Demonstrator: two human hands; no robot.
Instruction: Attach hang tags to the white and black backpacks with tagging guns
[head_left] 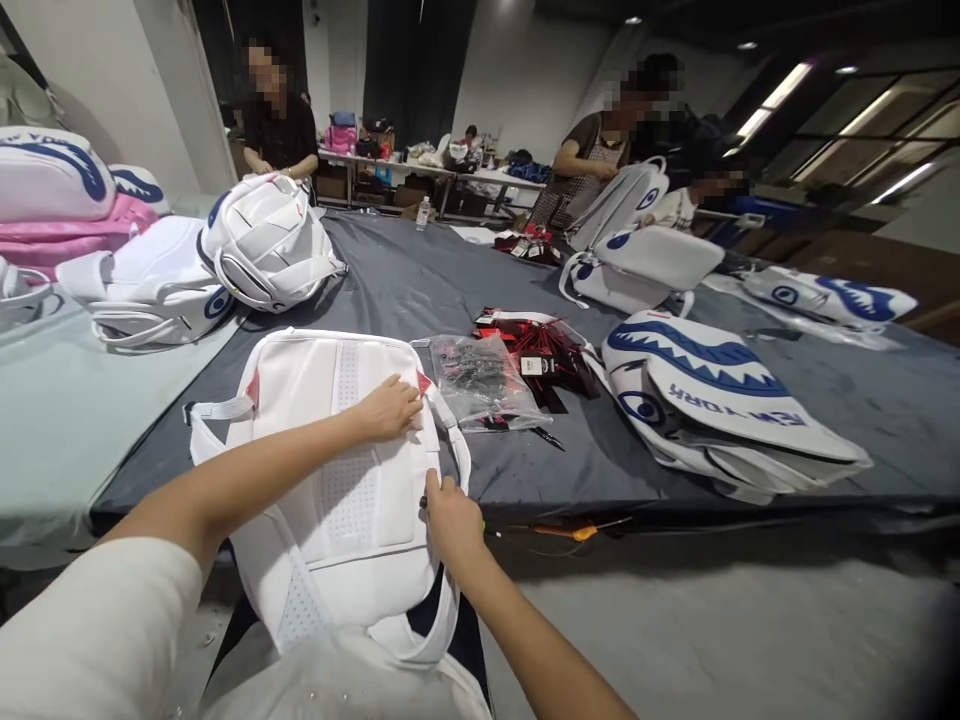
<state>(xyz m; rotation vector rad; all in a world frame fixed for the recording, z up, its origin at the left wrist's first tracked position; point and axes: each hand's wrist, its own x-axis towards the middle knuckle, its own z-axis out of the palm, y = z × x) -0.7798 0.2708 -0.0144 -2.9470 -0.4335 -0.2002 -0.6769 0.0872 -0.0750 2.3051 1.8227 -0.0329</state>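
A white backpack (349, 480) stands in front of me at the table edge, its back panel and shoulder straps facing me. My left hand (391, 408) reaches across the panel, its bent fingers gripping the right edge beside a red corner patch (424, 383). Lower on that same side, my right hand (454, 515) is closed against the backpack's edge. A small dark tip shows at its thumb and a yellow-green spot behind it; the held thing is mostly hidden. Beyond the hands lie a clear plastic bag (487, 385) and red-and-black tags (551, 365).
White backpacks (270, 240) stand at the left, near pink ones (75, 235). A blue-patterned backpack (697, 400) lies at the right. A black pen (550, 438) and a water bottle (423, 213) are on the dark table cover (405, 275). People work across the table.
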